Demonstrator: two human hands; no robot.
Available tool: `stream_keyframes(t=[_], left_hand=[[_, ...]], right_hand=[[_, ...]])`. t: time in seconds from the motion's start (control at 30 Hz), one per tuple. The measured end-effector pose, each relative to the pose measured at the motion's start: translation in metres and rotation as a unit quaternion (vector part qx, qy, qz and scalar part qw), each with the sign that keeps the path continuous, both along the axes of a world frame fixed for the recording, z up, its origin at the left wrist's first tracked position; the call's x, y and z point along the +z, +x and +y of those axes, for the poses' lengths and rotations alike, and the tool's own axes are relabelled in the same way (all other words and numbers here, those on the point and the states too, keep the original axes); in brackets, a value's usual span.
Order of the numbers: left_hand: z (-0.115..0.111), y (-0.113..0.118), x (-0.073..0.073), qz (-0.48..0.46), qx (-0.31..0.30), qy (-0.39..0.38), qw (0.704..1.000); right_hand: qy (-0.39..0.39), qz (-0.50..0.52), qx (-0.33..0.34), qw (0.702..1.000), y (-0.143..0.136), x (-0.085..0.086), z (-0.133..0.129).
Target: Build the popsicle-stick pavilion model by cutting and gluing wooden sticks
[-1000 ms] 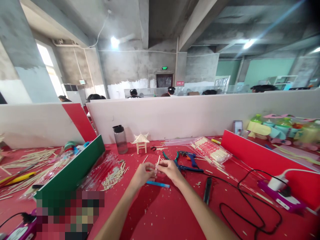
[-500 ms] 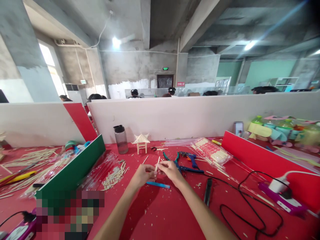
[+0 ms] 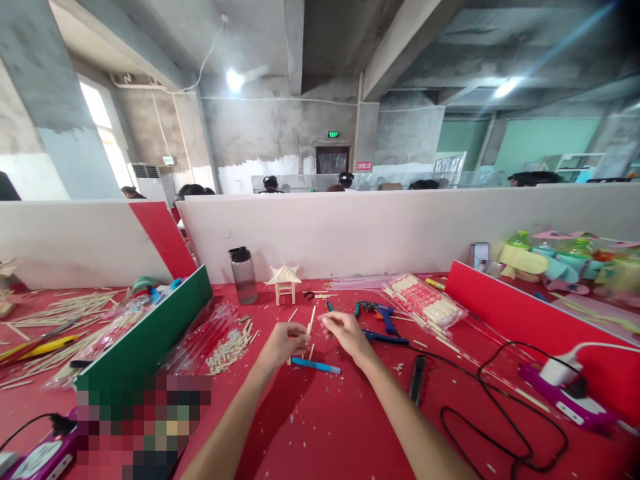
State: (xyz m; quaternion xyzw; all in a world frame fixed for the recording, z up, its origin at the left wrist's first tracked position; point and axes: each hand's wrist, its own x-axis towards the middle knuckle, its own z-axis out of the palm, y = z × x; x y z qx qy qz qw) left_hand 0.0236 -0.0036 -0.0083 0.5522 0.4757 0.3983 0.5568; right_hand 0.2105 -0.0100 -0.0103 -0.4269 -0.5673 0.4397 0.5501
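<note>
My left hand (image 3: 286,345) pinches a thin wooden stick (image 3: 311,320) that points upward. Just right of it, my right hand (image 3: 345,333) is closed with thumb and fingertips together; whether something tiny is between them is too small to tell. A blue pen-like tool (image 3: 317,365) lies on the red table below the hands. Beyond them stands a small pavilion made of sticks (image 3: 285,285). Blue-handled pliers (image 3: 385,338) and a blue glue gun (image 3: 385,317) lie to the right of my right hand.
Left are cut stick pieces (image 3: 233,350), a dark-lidded bottle (image 3: 243,277) and a green divider (image 3: 150,333). Right are bagged sticks (image 3: 425,300), a black cutter (image 3: 417,379), a looping black cable (image 3: 500,437) and a purple power strip (image 3: 567,398). A white partition (image 3: 350,233) runs behind.
My right hand has moved slightly away from the stick, up and to the right. The stick stays in my left hand. The view has shifted a little.
</note>
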Motion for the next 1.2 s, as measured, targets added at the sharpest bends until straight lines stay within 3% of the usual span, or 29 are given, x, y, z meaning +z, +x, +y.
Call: stream_keyframes(t=[0.27, 0.47, 0.67, 0.9, 1.1, 1.2], left_hand=[[0.008, -0.008, -0.003, -0.013, 0.03, 0.009, 0.999], [0.007, -0.01, 0.001, -0.026, 0.035, 0.013, 0.999], [0.007, -0.01, -0.003, -0.016, 0.039, 0.026, 0.999], [0.015, -0.014, -0.01, -0.056, 0.041, 0.021, 0.997], [0.02, -0.02, -0.016, -0.079, 0.054, 0.02, 0.995], [0.019, -0.022, -0.017, -0.085, 0.051, 0.019, 0.995]], right_hand=[[0.04, -0.023, -0.135, 0.99, 0.054, 0.012, 0.011], [0.095, -0.178, -0.167, 0.965, 0.077, 0.006, 0.016], [0.094, -0.336, -0.121, 0.929, 0.046, 0.003, 0.006], [0.078, -0.424, 0.04, 0.901, 0.005, 0.0, -0.019], [0.085, -0.487, 0.095, 0.864, -0.002, -0.007, -0.027], [0.083, -0.448, 0.133, 0.88, 0.002, -0.002, -0.028]])
